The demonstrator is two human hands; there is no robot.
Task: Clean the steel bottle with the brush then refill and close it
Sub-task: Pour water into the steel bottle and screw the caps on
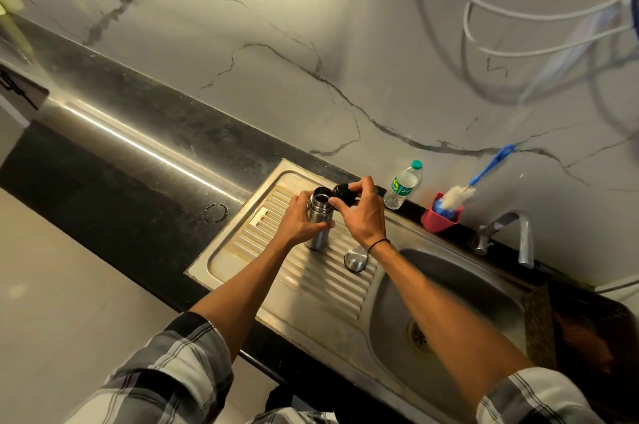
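On the ribbed draining board (242, 250) of the steel sink stands the steel bottle (318, 226), upright, with its mouth uncovered and dark inside; its body is plain brushed metal with a narrower ringed neck. The left hand (301, 221) grips the bottle around its body, and the right hand (363, 212) pinches the black inner cap (343, 194) just beside the bottle's mouth. A round steel lid (355, 259) lies on the board near the right wrist, while the white brush (460, 195) with blue handle stands in a red holder (441, 220) by the wall.
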